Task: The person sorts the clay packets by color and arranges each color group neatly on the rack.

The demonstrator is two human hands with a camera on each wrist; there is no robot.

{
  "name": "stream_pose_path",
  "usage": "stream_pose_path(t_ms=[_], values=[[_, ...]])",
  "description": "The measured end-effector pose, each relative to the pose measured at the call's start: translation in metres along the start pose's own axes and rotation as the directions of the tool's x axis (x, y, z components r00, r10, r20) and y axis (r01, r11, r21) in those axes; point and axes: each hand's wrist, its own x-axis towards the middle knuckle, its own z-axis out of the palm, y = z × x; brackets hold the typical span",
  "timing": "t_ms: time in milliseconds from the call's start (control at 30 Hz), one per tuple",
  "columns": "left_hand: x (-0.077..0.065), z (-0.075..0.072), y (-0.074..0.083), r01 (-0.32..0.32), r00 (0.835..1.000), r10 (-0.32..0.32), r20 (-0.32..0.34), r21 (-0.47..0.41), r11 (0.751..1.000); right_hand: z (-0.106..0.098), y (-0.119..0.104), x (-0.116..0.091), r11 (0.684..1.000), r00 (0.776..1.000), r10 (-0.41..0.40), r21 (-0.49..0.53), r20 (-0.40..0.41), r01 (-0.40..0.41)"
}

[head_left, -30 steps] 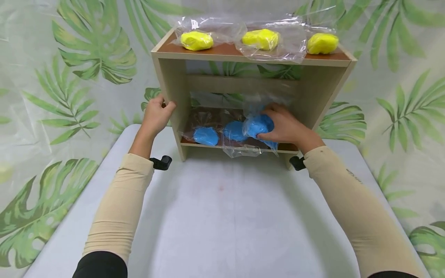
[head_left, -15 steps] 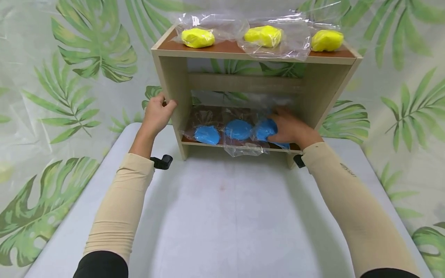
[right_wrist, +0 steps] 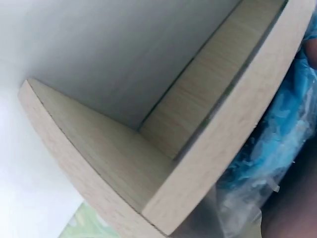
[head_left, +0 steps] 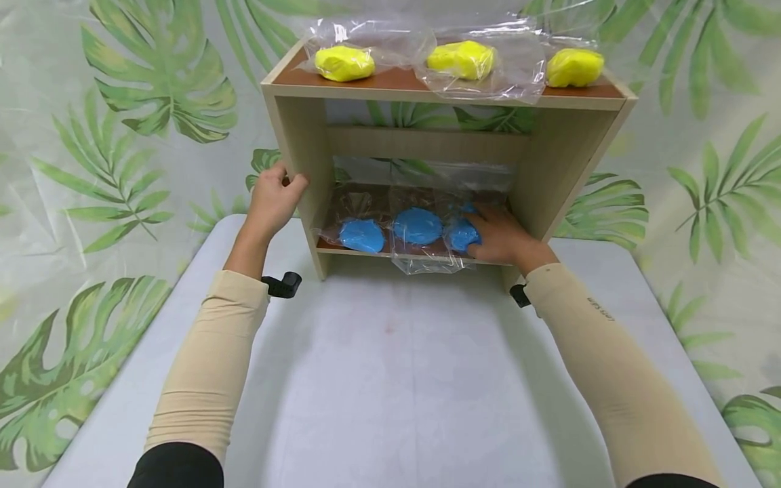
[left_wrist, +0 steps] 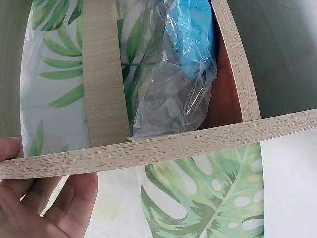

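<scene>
A small wooden shelf unit (head_left: 299, 139) stands on the table. My left hand (head_left: 273, 200) grips the edge of its left side panel (left_wrist: 163, 152), thumb on the inner face and fingers outside. On the lower board, at the right end, a blue clay-like lump in a clear plastic bag (head_left: 464, 235) lies under my right hand (head_left: 500, 234). The thumb is at the front of the lump and the fingers reach over its far side, hiding part of it. Two similar bagged blue lumps lie to its left, one in the middle (head_left: 417, 226), one at the left end (head_left: 362, 236).
Along the top board sit three bagged yellow lumps, at left (head_left: 344, 64), middle (head_left: 462, 59) and right (head_left: 575, 67). The middle blue lump's bag hangs over the lower board's front edge. A white table (head_left: 384, 379) lies below, and a leaf-print sheet (head_left: 152, 68) covers the background.
My right hand has lowered the right blue lump onto the lower board and moved it right, away from the middle lump. The left hand keeps its grip on the side panel.
</scene>
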Motion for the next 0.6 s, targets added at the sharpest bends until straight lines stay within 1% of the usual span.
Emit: stream_pose_path(t_ms=[233, 367, 433, 500, 567, 600], values=[[0.002, 0.001, -0.001, -0.011, 1.0, 0.011, -0.006, 0.013, 1.0, 0.003, 0.004, -0.001, 1.0, 1.0, -0.008, 0.021, 0.007, 0.007], [0.002, 0.002, -0.002, -0.001, 1.0, 0.001, 0.013, 0.005, 1.0, 0.006, 0.005, -0.002, 1.0, 0.999, -0.024, 0.019, -0.027, 0.025], [0.002, 0.002, -0.002, 0.009, 1.0, -0.009, 0.02, -0.004, 1.0, 0.006, 0.005, -0.005, 0.998, 0.996, -0.048, 0.038, -0.078, 0.051], [0.002, 0.001, -0.002, 0.01, 1.0, -0.009, 0.02, -0.011, 1.0, 0.004, 0.004, -0.011, 0.993, 0.988, -0.074, 0.078, -0.136, 0.085], [0.002, 0.001, -0.002, 0.011, 1.0, -0.011, 0.013, -0.012, 1.0, 0.0, 0.0, -0.021, 0.983, 0.973, -0.098, 0.135, -0.208, 0.128], [0.001, 0.0, -0.002, 0.011, 1.0, -0.011, 0.011, -0.014, 1.0, -0.001, -0.002, -0.027, 0.974, 0.961, -0.113, 0.16, -0.253, 0.157]])
